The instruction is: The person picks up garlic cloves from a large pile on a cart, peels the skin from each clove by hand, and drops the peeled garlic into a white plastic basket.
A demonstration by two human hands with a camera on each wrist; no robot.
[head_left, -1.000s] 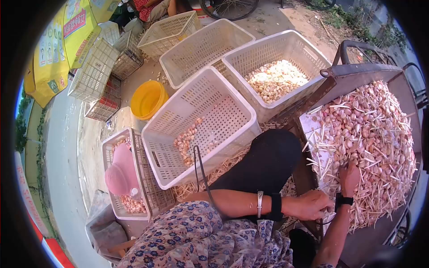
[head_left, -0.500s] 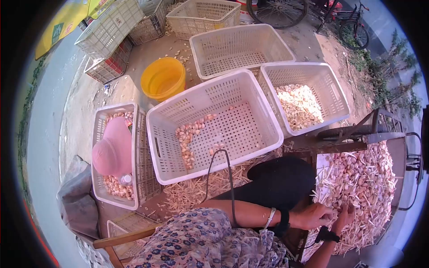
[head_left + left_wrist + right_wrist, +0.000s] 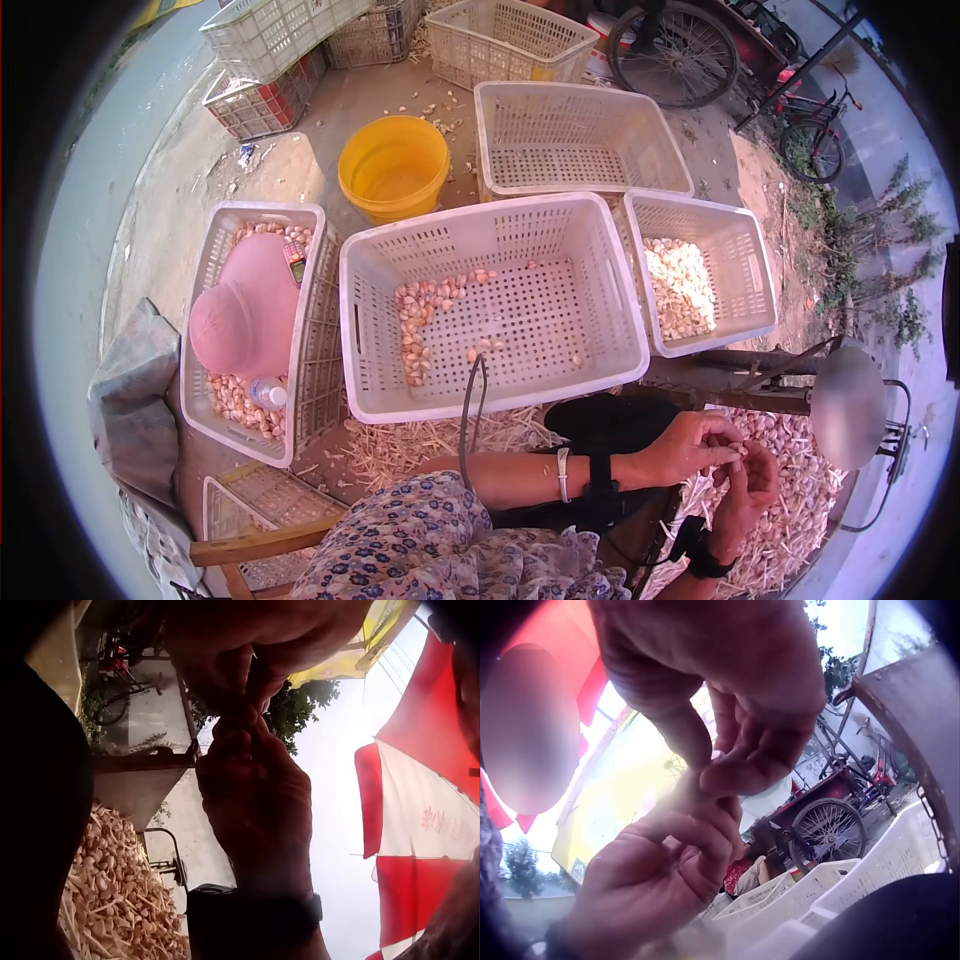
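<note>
Above the garlic pile [image 3: 795,440], both hands meet at their fingertips. The left hand [image 3: 680,450], coming from the left with a bracelet on its wrist, pinches a small pale garlic clove [image 3: 738,450] between thumb and fingers. Opposite it, the right hand [image 3: 748,495] has its fingers curled round the same clove. In the right wrist view a pale bit of the clove [image 3: 717,756] shows between the fingertips; the rest is covered. The left wrist view has both hands dark against the sky, with loose garlic [image 3: 112,892] below.
A large white crate [image 3: 490,405] with some cloves stands left of the hands. Behind are another crate [image 3: 765,300] of pale cloves and a yellow bucket [image 3: 393,205]. A pink hat [image 3: 245,320] lies on a crate at the left. Cut stems [image 3: 430,440] cover the ground.
The right hand has come up out of the garlic pile to the left hand, and their fingertips now meet round a clove. The head view has turned, shifting the crates in the picture.
</note>
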